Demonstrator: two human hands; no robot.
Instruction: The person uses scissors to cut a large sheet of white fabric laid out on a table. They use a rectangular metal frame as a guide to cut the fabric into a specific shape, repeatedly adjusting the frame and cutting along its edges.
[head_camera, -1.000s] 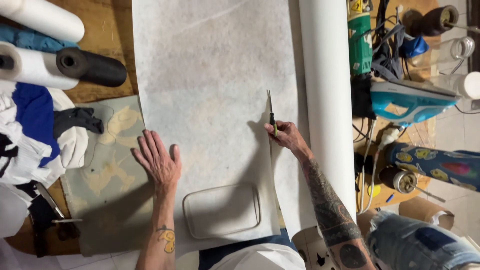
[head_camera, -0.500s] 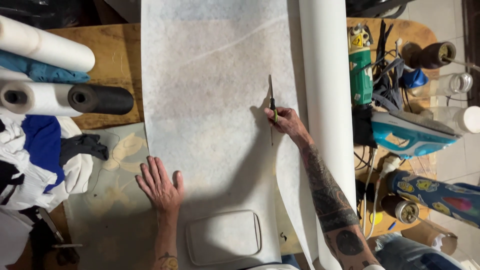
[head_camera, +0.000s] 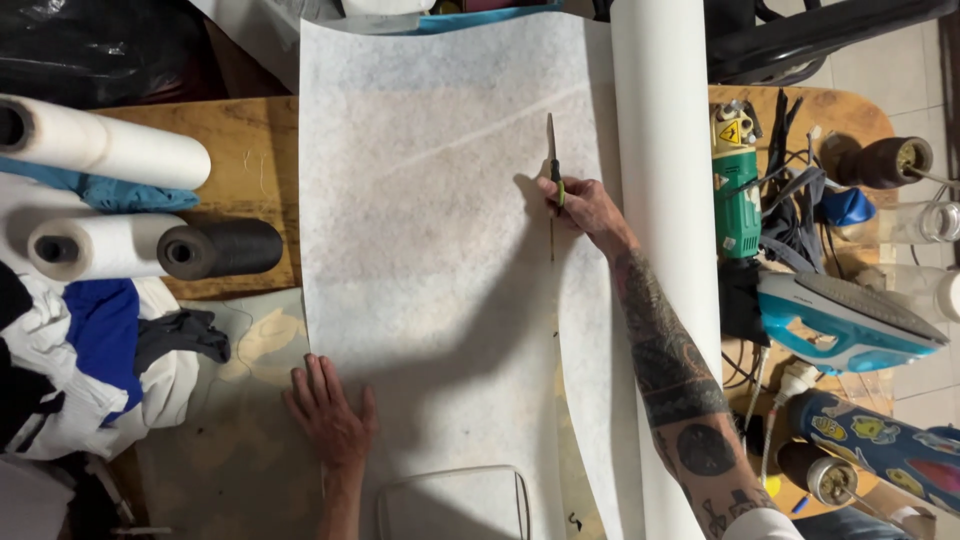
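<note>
scissor handles (head_camera: 560, 196) perhaps inside fist

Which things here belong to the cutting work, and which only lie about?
In use:
white sheet
scissors in right hand
left hand, flat at the sheet's edge

Lying about:
iron
black roll
green tool

Sheet: a wide sheet (head_camera: 440, 250) lies along the middle of the worktop (head_camera: 250, 150), running from the far edge to the near one.
Roll: a long roll (head_camera: 660, 130) lies on the sheet's right side.
Scissors: the scissors (head_camera: 551, 150) rest on the sheet just left of the roll, in the right hand (head_camera: 585, 205).
Left hand: the left hand (head_camera: 330, 415) lies flat at the sheet's near left edge.
Left side: fabric rolls (head_camera: 110, 200) lie left of the sheet, a cloth heap (head_camera: 90, 370) before them.
Right side: an iron (head_camera: 840, 325) and a power tool (head_camera: 737, 180) lie right of the roll.
</note>
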